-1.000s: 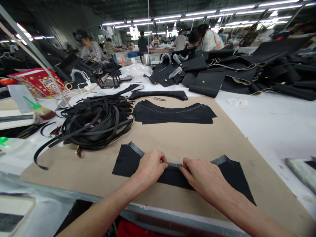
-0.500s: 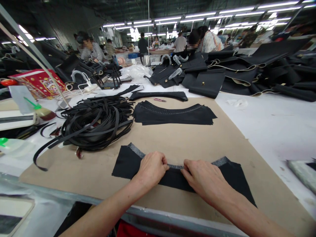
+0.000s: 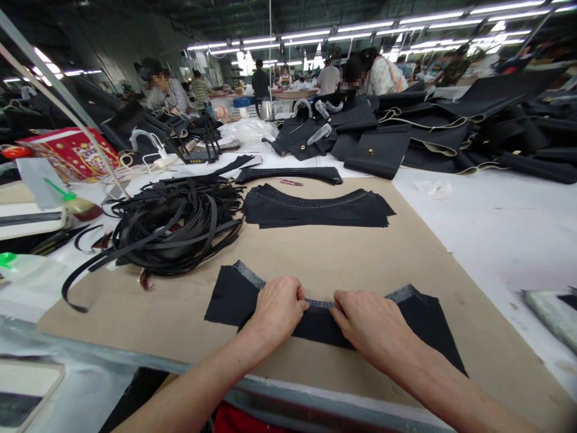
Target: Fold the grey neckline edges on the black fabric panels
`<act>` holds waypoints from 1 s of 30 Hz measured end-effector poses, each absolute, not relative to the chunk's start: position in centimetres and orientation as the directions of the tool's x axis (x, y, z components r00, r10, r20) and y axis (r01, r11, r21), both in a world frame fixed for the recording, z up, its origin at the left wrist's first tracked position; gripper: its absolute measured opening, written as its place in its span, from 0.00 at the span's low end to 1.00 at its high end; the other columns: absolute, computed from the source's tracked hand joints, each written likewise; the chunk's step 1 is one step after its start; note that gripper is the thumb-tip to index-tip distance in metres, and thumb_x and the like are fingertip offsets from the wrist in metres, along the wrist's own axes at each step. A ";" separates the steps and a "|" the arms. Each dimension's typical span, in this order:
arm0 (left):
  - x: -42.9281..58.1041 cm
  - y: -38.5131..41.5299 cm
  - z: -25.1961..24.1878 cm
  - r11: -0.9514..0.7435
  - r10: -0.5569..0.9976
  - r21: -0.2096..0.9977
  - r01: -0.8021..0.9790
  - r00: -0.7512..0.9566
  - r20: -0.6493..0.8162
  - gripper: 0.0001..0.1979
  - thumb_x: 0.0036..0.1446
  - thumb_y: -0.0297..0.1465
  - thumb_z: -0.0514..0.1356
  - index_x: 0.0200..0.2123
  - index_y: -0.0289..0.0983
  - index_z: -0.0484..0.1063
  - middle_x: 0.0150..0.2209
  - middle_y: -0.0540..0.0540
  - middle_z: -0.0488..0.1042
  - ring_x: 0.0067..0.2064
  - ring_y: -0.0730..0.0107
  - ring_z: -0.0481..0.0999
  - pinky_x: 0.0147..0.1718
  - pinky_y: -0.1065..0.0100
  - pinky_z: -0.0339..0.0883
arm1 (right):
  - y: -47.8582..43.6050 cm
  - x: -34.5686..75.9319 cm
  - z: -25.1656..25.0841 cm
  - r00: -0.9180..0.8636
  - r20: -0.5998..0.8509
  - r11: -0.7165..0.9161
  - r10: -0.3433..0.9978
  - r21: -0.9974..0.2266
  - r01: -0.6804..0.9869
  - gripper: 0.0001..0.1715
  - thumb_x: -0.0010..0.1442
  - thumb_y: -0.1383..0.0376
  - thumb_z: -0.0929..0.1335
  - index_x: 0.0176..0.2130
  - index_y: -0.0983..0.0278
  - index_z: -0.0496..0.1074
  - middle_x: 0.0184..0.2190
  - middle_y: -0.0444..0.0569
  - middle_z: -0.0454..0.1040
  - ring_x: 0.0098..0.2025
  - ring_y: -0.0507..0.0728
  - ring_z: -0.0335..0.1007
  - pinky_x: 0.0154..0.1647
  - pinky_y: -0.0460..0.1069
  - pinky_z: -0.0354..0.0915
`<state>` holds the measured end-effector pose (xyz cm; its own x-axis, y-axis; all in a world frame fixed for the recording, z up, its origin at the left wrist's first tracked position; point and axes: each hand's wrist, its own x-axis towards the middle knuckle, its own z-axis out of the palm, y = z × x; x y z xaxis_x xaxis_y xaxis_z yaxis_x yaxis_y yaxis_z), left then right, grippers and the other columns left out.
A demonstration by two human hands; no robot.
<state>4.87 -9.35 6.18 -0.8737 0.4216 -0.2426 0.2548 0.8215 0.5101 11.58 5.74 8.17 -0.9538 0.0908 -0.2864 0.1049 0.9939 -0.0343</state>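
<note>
A curved black fabric piece (image 3: 424, 328) with a grey fuzzy strip along its inner edge lies on the brown board (image 3: 342, 255) in front of me. Left of its middle, my left hand (image 3: 280, 304) pinches that edge between thumb and fingers. My right hand (image 3: 367, 313) grips the same edge a short way to the right, fingers bent together. Between the two hands a bit of the grey strip shows. The fingertips' undersides are hidden. Farther back rests a stack of similar black pieces (image 3: 315, 210) with stitch-like marks on the curved edge.
At the left lies a tangled heap of black strips (image 3: 180, 228). Small thread snips (image 3: 292, 182) and a narrow black stack (image 3: 288, 175) sit behind. Black bag parts (image 3: 451, 132) are piled at the back right. A bottle with a green spout (image 3: 81, 206) stands left. Co-workers are in the distance.
Hardly anything differs. Both hands keep their hold on the fabric edge, and the piece's right part has shifted very slightly.
</note>
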 end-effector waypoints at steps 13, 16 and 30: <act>5.2 -9.7 5.3 0.800 0.373 0.554 0.229 -0.914 -0.161 0.15 0.46 0.30 0.65 0.34 0.40 0.61 0.28 0.54 0.69 0.30 0.68 0.69 0.27 0.69 0.52 | 5.6 12.0 7.7 -0.964 -0.255 0.997 0.082 0.024 0.078 0.09 0.65 0.64 0.63 0.36 0.63 0.71 0.29 0.55 0.77 0.33 0.66 0.76 0.28 0.54 0.66; 5.7 -9.7 5.4 0.795 0.404 0.501 0.342 -0.915 -0.016 0.13 0.47 0.28 0.65 0.32 0.39 0.62 0.34 0.51 0.69 0.37 0.65 0.69 0.34 0.66 0.57 | 5.8 12.3 7.6 -0.968 -0.236 0.997 0.082 0.035 0.076 0.09 0.65 0.62 0.63 0.37 0.63 0.71 0.28 0.54 0.77 0.33 0.66 0.76 0.28 0.53 0.66; 9.8 -9.3 2.3 0.404 0.847 0.332 0.853 -0.485 0.216 0.24 0.56 0.17 0.47 0.53 0.33 0.66 0.45 0.42 0.72 0.47 0.61 0.69 0.49 0.61 0.69 | 8.8 13.7 7.3 -0.992 -0.102 0.995 0.070 -0.063 0.077 0.12 0.63 0.57 0.66 0.40 0.64 0.68 0.30 0.52 0.75 0.38 0.64 0.73 0.36 0.53 0.61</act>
<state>9.75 -9.28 2.26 -0.4855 0.8470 0.2165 0.8525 0.4039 0.3317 13.68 8.85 7.30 -0.9923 0.0701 -0.1021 0.0767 0.9951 -0.0626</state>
